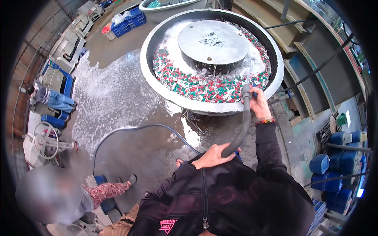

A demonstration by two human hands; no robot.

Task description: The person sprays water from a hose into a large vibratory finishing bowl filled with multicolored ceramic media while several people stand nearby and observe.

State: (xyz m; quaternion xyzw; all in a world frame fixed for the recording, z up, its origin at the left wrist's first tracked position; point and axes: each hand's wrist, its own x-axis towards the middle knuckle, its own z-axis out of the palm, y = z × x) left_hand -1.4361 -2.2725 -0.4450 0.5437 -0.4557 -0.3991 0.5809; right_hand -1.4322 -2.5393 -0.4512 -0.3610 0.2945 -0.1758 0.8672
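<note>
My right hand [258, 104] is wrapped round the nozzle end of a thick grey hose [246, 118], at the near right rim of a large round tub [147, 74]. Lower down, close to my jacket, my left hand [212, 156] grips the same hose. A stream of water [249, 72] leaves the nozzle toward the tub's contents. Inside lie many small red and green pieces [177, 80], mixed with shiny metal parts [228, 94] that look like cutlery. White foam [167, 39] covers part of them. A round metal cover [212, 41] tops the tub's centre.
A thin blue hose [153, 125] curves across the wet floor, where foam [106, 90] spreads at left. Two people [108, 194] [61, 101] sit by machines. Wooden shelving [307, 74] and blue jerrycans [319, 164] stand right. Blue crates [129, 24] and another tub [173, 11] are behind.
</note>
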